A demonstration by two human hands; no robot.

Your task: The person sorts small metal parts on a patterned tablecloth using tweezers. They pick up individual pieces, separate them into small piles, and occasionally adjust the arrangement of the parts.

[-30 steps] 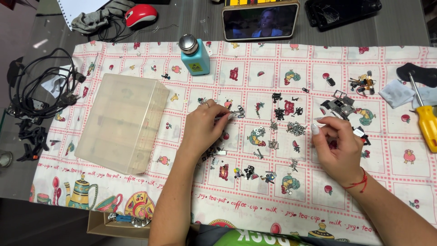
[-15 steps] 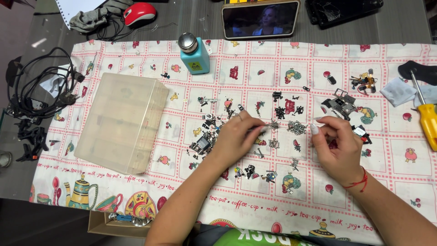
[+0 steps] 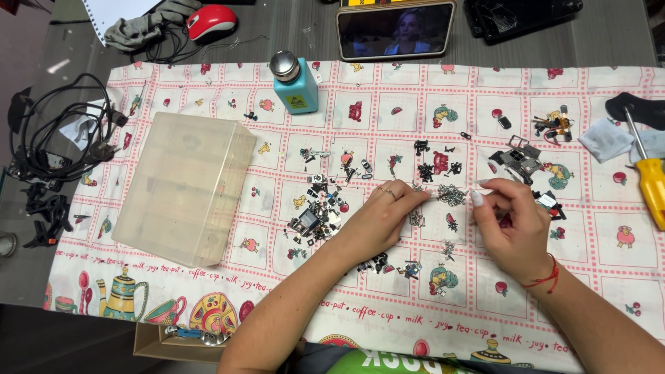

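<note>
**Pinch grip on tiny screws, both hands low over the cloth**

Pinching: left hand point(image 3: 377, 220) has thumb and forefinger nearly closed, tips at the small pile of metal screws point(image 3: 450, 196). Can't tell whether a screw is actually between them, too small. Right hand point(image 3: 509, 223) is curled, fingertips drawn together just beside the same pile; whether it holds anything is not visible either.

Handling, my read:
- Screws are very light, rigid, smooth. They'll roll and skid on the patterned cloth point(image 3: 388, 118), which at least damps bounce.
- Best taken one at a time by the head or across the shank, with fingertip pads or nails. A flat-finger press would scatter the pile.
- Nearby dark component scraps point(image 3: 315, 221) look just as small, some probably delicate, so edges only.

Pose: both forearms come in from the bottom edge, converging. Left wrist is flat, palm down, fingers extended toward the right. Right wrist is slightly cocked, knuckles up, with a red thread bracelet point(image 3: 547, 277) on it.

Around: translucent plastic box point(image 3: 183, 187) well left, teal dispenser bottle point(image 3: 294, 83) up top, yellow-handled screwdriver point(image 3: 651, 180) at far right, untouched.
</note>
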